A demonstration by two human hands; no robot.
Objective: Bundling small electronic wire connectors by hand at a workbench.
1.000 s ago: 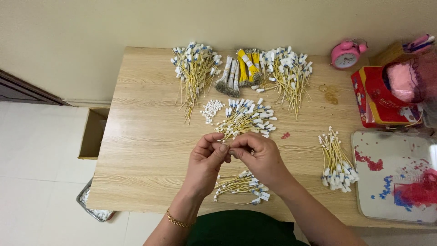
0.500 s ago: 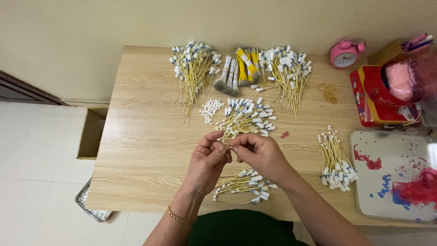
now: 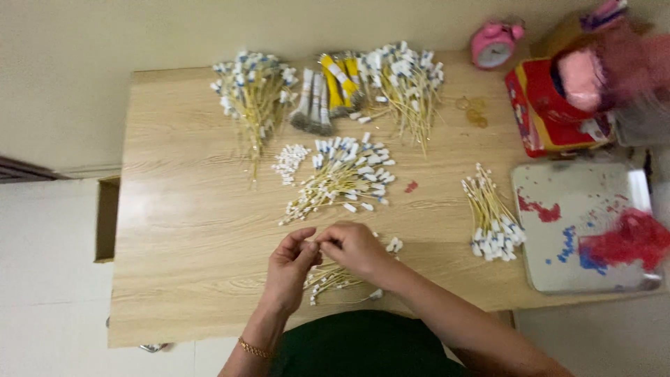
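Note:
My left hand [image 3: 292, 264] and my right hand [image 3: 354, 246] meet fingertip to fingertip above the near part of the wooden table [image 3: 188, 230], pinching one thin yellow stick between them. What is on the stick's end is hidden by my fingers. Under my hands lies a small heap of white-tipped sticks [image 3: 335, 278]. A larger fan of the same sticks [image 3: 342, 180] lies just beyond my hands, beside a little pile of loose white caps [image 3: 288, 162].
Two big stick bundles [image 3: 252, 94] [image 3: 408, 80] and some yellow and grey tubes [image 3: 328, 94] lie at the far edge. Another stick bundle [image 3: 490, 216], a metal tray with red and blue bits [image 3: 583, 234], a red box [image 3: 548, 115] and a pink clock [image 3: 494, 43] are on the right.
My hands have come closer to me in view, now over the near heap of sticks. They stay pinched together on a stick.

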